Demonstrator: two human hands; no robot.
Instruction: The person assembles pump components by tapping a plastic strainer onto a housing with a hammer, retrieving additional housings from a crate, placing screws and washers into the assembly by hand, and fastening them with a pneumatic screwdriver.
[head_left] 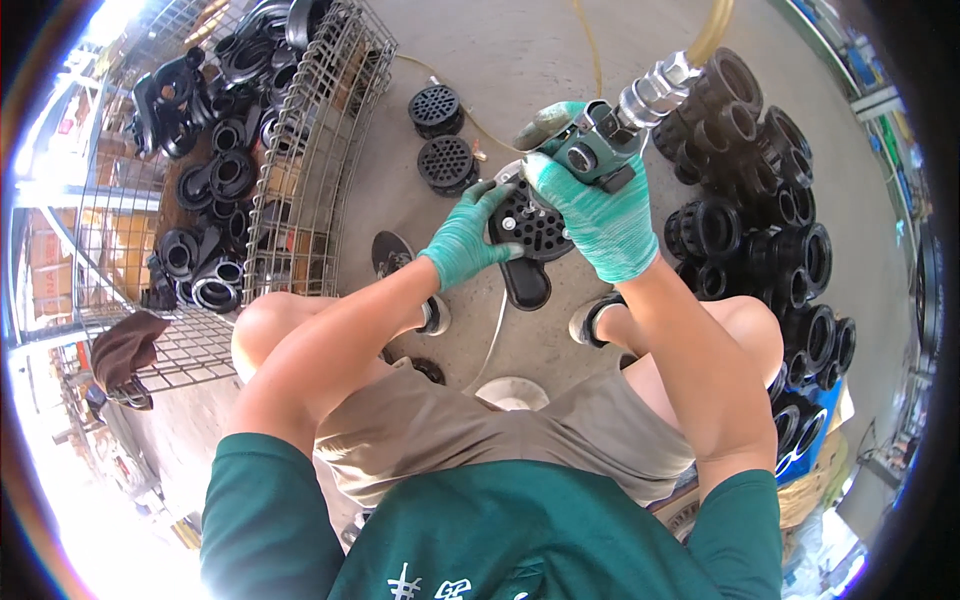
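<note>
My right hand [602, 220], in a green and grey work glove, is wrapped round a dark green air-powered tool [605, 140]. A silver coupling [655, 92] joins the tool to a yellowish hose [712, 32]. Just below the tool is a black plastic drain fitting [528, 285], with a round perforated grate [540, 228] and a rounded arm pointing toward me. My gloved left hand [468, 235] grips the fitting's left edge, fingers on the far side and thumb across the near side. Small pale round pieces show on the grate. The tool's tip is hidden behind my right hand.
Two stacks of round black grates [446, 162] stand on the floor ahead. At left, a wire mesh cage [320, 130] holds many black fittings [232, 175]. Piles of black ring-shaped parts [800, 260] line the right. A thin hose [490, 130] crosses the floor.
</note>
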